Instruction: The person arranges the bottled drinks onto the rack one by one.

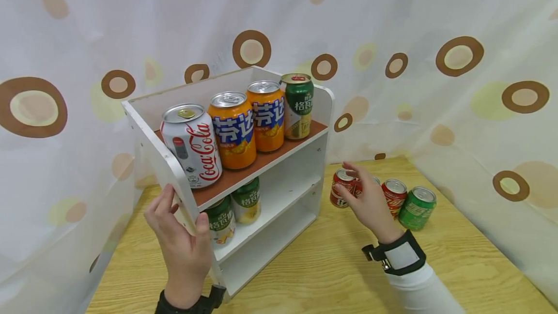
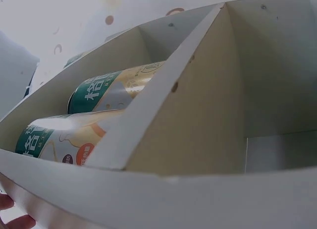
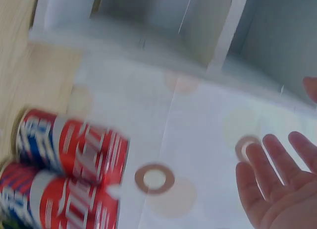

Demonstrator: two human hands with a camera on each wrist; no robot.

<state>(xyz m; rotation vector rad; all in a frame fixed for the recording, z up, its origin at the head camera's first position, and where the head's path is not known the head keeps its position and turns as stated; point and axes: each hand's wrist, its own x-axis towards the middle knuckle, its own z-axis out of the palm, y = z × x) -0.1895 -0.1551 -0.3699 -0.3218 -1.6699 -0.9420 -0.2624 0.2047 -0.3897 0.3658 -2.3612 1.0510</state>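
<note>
A small white shelf unit (image 1: 272,212) stands on the table, and my left hand (image 1: 180,239) grips its left side panel, thumb at the front and fingers outside. On its top level stand a white Coca-Cola can (image 1: 193,147), two orange soda cans (image 1: 234,134) and a green-and-gold can (image 1: 299,108). Two more green-and-gold cans (image 2: 106,92) stand at the left end of the middle level. My right hand (image 1: 368,202), holding nothing, is spread in front of red soda cans (image 3: 86,147) on the table and partly hides them in the head view.
At the right end of the can row, a green can (image 1: 417,208) stands beside a red can (image 1: 394,195). The wooden table (image 1: 362,275) extends in front of the shelf. A white curtain (image 1: 287,8) with round brown patterns hangs behind and along the sides.
</note>
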